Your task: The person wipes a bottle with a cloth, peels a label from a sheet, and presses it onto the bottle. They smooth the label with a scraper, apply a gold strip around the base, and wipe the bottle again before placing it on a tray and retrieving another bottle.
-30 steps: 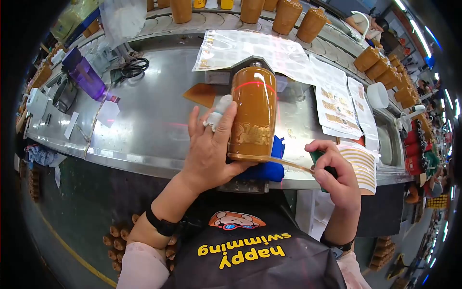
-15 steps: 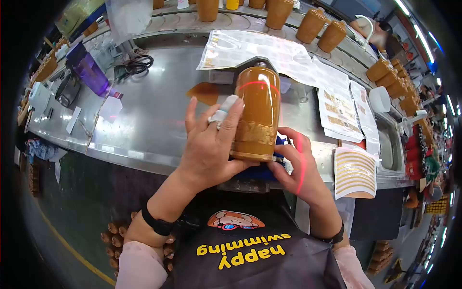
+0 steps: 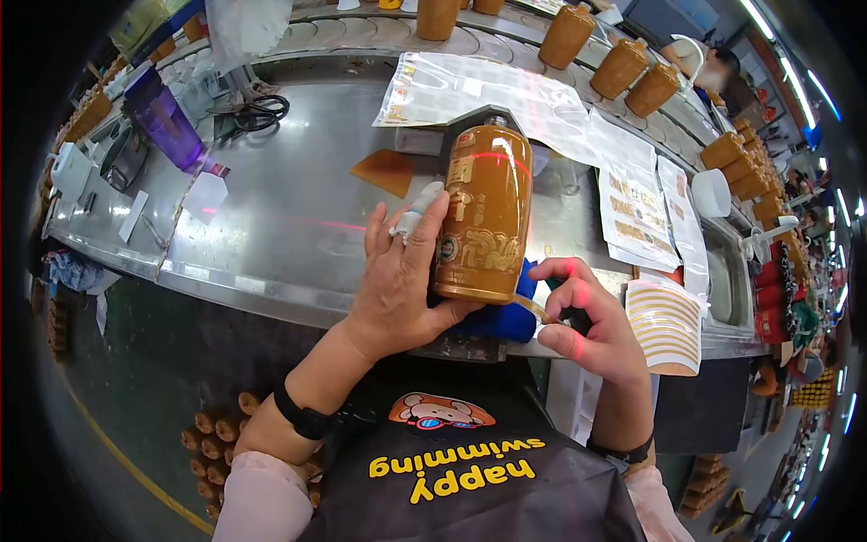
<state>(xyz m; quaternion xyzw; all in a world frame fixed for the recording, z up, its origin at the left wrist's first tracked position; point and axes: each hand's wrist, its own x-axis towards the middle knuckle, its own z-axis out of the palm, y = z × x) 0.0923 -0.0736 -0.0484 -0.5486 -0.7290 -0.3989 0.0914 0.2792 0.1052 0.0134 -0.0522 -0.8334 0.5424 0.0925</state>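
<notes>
A glossy brown bottle [image 3: 492, 203] lies tilted on a dark holder [image 3: 495, 115], its base towards me and gold lettering and patterns on its side. My left hand [image 3: 390, 285] is closed around the bottle's left side and base, with white wrapping on one finger. Just right of the base, my right hand [image 3: 596, 321] pinches the free end of a thin gold strip [image 3: 531, 307] that runs to the bottle's bottom edge. Below the bottle lies a blue cloth [image 3: 501, 323]. A red laser line crosses the bottle and the right fingers.
A sheet of curved gold strips [image 3: 664, 327] overhangs the table edge at right. Decal sheets [image 3: 637, 212] lie behind it. A brown scraper-like piece [image 3: 384, 172] and purple bottle [image 3: 167, 126] are to the left. Brown bottles [image 3: 620, 68] stand on the conveyor [image 3: 497, 41].
The bottle has turned, bringing more gold decoration into view. My right hand has moved right, away from the base, drawing out the strip's end. Bottles on the conveyor have shifted right.
</notes>
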